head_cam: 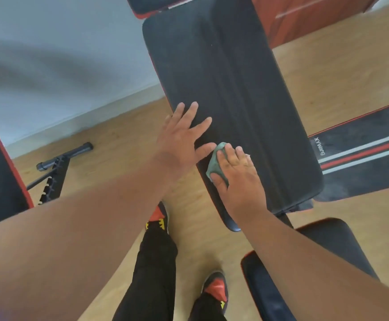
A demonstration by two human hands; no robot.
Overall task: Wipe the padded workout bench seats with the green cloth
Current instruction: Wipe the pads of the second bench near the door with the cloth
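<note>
Long black padded bench seat (230,89) running up the middle of the view, tilted slightly left at the top. Right hand (237,174) flat on the near left part of the pad, pressing a bunched green cloth (214,164) down onto it; fingers (231,156) laid over the cloth and bent lightly round it, thumb hooked under its near edge, so gripping the cloth. Cloth mostly hidden beneath the palm, showing only at the left side of the hand, close to the pad's left edge. Left hand (179,140) just beside and above it, resting palm down on the same pad's left edge, fingers (193,112) straight and spread, holding nothing; its thumb almost touching the cloth. Second black pad (327,239) low right, partly covered by the right forearm. Mat with red and white stripes (362,156) on the wooden floor (327,72) to the right. Black metal frame with a toothed rail (52,179) lying on the floor at left. Two feet in red and black shoes (216,288) below, legs in black trousers.
</note>
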